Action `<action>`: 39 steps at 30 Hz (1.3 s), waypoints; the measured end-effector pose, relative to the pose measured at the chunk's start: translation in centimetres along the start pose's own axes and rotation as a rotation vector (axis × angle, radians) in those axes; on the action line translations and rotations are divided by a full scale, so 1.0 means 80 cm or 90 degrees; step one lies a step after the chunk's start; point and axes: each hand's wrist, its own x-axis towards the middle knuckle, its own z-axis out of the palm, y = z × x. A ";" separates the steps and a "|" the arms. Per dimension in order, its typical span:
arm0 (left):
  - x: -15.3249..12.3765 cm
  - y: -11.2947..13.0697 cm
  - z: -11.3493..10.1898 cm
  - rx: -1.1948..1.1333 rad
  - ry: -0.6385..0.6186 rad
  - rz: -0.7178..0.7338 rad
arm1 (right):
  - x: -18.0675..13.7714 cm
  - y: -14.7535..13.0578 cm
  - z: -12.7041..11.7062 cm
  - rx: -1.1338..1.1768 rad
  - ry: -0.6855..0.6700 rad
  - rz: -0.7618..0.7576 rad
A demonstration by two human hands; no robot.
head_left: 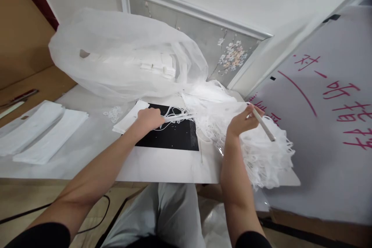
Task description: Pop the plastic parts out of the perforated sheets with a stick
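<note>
My left hand (pixel 150 119) is closed round several white cords (pixel 178 117), which stretch to the right over a black mat (pixel 183 138). They run into a tangled heap of white looped cords and sheer fabric (pixel 209 100). My right hand (pixel 243 121) grips a pale, pen-like stick (pixel 265 126) that slants down to the right, above more of the heap (pixel 267 162). Whether the right fingers also pinch some fabric, I cannot tell. Folded white strips (pixel 128 121) lie partly on the mat, just beside my left hand.
Behind my hands lies a big translucent white bag (pixel 95 42) with white stacks inside. Two white folded stacks (pixel 50 135) and a small pile of clear bits (pixel 113 114) rest at left. A framed flower picture (pixel 186 23) leans at the back; a whiteboard (pixel 325 155) stands at right.
</note>
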 end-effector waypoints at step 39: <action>-0.009 0.028 0.040 -0.385 0.360 0.544 | -0.118 -0.108 -0.001 0.689 -0.696 0.814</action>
